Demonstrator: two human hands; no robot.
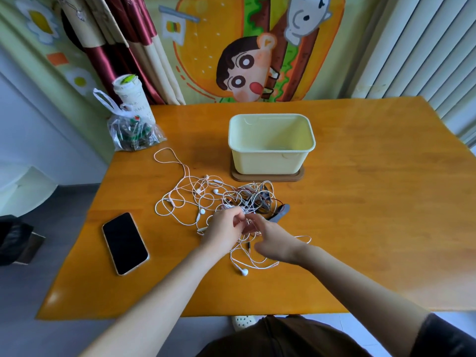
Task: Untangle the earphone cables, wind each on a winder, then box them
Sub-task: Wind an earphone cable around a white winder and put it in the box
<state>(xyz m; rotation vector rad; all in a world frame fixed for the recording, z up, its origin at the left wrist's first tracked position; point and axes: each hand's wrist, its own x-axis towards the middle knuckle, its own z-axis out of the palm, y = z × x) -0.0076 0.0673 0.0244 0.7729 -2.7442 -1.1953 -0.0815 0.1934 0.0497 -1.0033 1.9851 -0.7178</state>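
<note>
Head view: white earphone cables (knotted)

A single wide-angle view from the person's head looks forward and steeply down over the orange wooden surface. It sits close: both forearms enter from the bottom edge. The left hand and right hand meet mid-frame at the tangle of white earphone cables. A cartoon wall hanging fills the top.

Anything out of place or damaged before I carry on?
Nothing spilled or broken. The earphone cables are one sprawling tangle with dark strips caught in it; the left hand and right hand pinch it. The phone lies askew near the table's left edge.
</note>
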